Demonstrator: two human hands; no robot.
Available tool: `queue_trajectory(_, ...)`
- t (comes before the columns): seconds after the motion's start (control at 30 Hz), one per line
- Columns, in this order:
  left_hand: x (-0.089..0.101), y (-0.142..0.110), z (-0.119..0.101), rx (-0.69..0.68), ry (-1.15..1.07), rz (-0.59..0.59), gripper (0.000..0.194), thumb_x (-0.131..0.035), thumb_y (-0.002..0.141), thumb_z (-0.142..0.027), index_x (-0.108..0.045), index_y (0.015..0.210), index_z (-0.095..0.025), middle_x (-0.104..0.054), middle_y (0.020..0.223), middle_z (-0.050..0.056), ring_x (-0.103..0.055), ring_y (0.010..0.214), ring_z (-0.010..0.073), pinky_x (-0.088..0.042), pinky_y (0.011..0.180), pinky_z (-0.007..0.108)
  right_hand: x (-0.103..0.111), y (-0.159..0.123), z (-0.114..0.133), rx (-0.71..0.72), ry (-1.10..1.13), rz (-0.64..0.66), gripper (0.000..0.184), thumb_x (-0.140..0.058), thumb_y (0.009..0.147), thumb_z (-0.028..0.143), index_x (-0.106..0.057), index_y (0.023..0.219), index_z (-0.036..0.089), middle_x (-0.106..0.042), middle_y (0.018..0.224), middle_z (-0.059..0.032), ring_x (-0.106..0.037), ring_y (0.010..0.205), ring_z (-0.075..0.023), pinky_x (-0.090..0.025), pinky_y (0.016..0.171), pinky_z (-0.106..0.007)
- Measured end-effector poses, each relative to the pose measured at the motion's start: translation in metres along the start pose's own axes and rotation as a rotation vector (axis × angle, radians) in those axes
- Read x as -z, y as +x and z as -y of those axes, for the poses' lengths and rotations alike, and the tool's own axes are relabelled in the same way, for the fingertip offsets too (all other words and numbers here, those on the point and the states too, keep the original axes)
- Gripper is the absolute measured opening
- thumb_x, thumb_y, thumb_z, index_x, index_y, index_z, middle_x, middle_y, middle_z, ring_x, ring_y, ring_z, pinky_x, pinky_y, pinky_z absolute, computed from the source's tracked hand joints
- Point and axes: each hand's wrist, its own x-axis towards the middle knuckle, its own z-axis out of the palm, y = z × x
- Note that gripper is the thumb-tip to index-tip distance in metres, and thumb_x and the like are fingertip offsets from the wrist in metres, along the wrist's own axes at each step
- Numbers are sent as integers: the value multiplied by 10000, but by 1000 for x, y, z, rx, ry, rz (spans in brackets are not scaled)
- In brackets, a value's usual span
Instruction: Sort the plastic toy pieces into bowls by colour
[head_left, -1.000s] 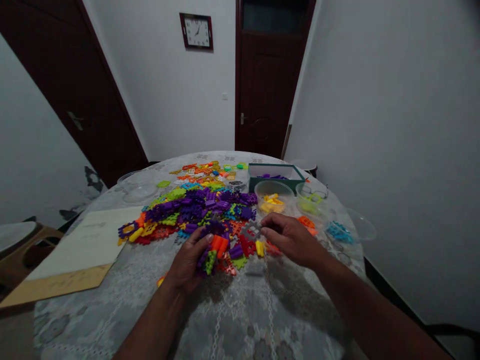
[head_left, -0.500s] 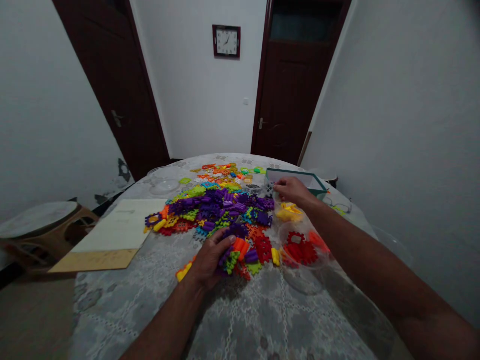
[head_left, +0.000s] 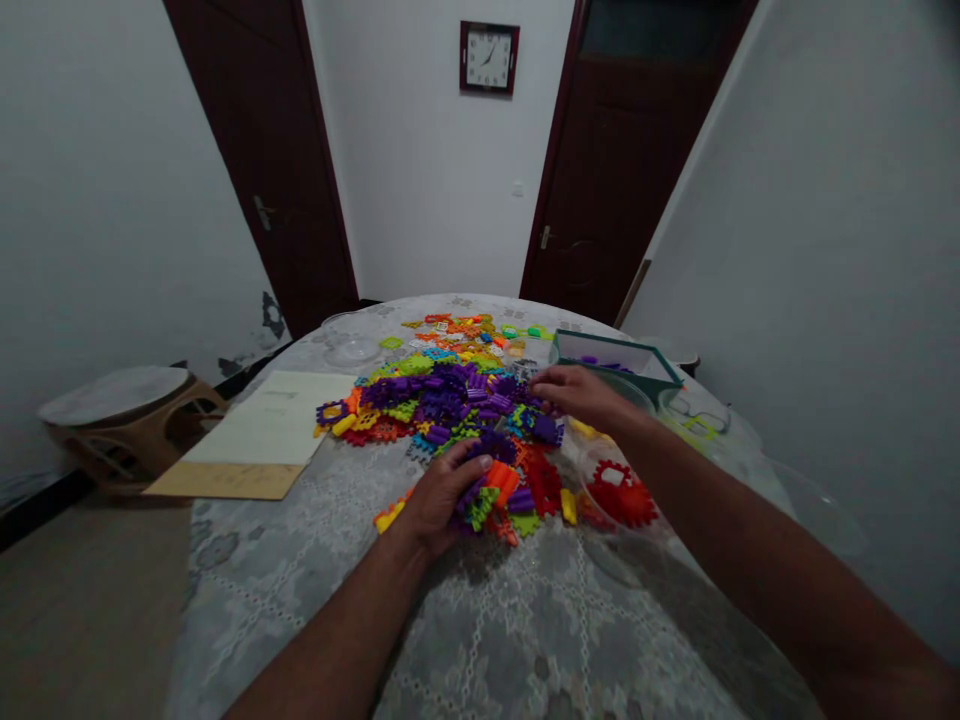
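Observation:
A heap of plastic gear-shaped toy pieces [head_left: 442,395], mostly purple, covers the middle of the table. My left hand [head_left: 448,492] is closed around a small cluster of these gear pieces [head_left: 484,505], purple, green and orange, at the near side of the heap. At the heap's right edge is my right hand [head_left: 570,392], fingers bent together and touching or just above purple pieces; whether anything is pinched in them is hidden. Behind it stands a green-rimmed box [head_left: 664,380] with purple pieces inside.
Right of the heap, a clear plastic container [head_left: 589,460] has red gear pieces [head_left: 622,495] by it. Glasses [head_left: 701,420] lie farther right. An open notebook [head_left: 262,425] is at left; orange and yellow pieces [head_left: 465,335] lie at the back. A wooden stool [head_left: 142,420] stands beside the table.
My right hand has moved left and nearer, from the box's left edge to the purple heap. My left hand keeps its hold. The view has shifted slightly.

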Motion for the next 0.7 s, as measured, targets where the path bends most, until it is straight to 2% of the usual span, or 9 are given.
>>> queue_trajectory(0.07, 0, -1, 0, -12, 11, 55, 444, -893, 782, -290, -725, 1176, -174, -800, 1032, 94, -764, 773, 206, -623, 730, 318, -12, -23, 9, 127, -33, 149, 206, -693, 912, 293, -803, 1056, 196, -779, 869, -46, -678, 702, -161, -523, 612, -256)
queue_trajectory(0.13, -1, -2, -1, -20, 27, 95, 450, -882, 795, -293, -729, 1197, -163, -801, 1064, 109, -772, 813, 218, -624, 765, 325, -22, -42, 19, 228, -64, 229, 255, -662, 930, 312, -793, 1116, 198, -790, 973, -55, -689, 766, -164, -527, 661, -269)
queue_trajectory(0.2, -1, -3, 0, -19, 36, 110, 457, -881, 795, -289, -730, 1206, -156, -802, 1076, 118, -774, 826, 222, -622, 774, 323, -28, -55, 26, 297, -89, 266, 265, -647, 937, 316, -783, 1125, 189, -787, 1008, -55, -692, 818, -172, -528, 716, -286)
queue_trajectory(0.3, 0, -2, 0, -15, 34, 117, 469, -882, 793, -274, -733, 1219, -147, -804, 1068, 120, -769, 803, 210, -616, 762, 310, -32, -65, 31, 357, -127, 271, 221, -625, 948, 309, -779, 1042, 181, -769, 943, -37, -676, 826, -171, -508, 753, -291)
queue_trajectory(0.53, -4, -4, -2, 4, 2, 98, 495, -902, 767, -261, -734, 1219, -149, -809, 1064, 123, -774, 801, 216, -624, 772, 322, -29, -68, 23, 205, -2, 177, 223, -649, 933, 386, -735, 899, 183, -690, 752, -2, -618, 654, -141, -489, 619, -259)
queue_trajectory(0.63, -6, -4, -2, 13, -18, 54, 467, -911, 756, -257, -735, 1179, -171, -810, 1040, 103, -779, 804, 222, -635, 761, 332, -18, -62, 16, 106, 62, 156, 234, -685, 898, 421, -714, 868, 191, -653, 675, 15, -599, 588, -135, -496, 571, -253)
queue_trajectory(0.7, -5, -2, -2, 6, -34, 31, 442, -913, 755, -255, -735, 1152, -177, -808, 1026, 92, -779, 797, 218, -639, 756, 331, -7, -54, 9, 44, 54, 194, 220, -718, 863, 417, -712, 832, 199, -634, 616, 24, -582, 540, -132, -487, 529, -245)
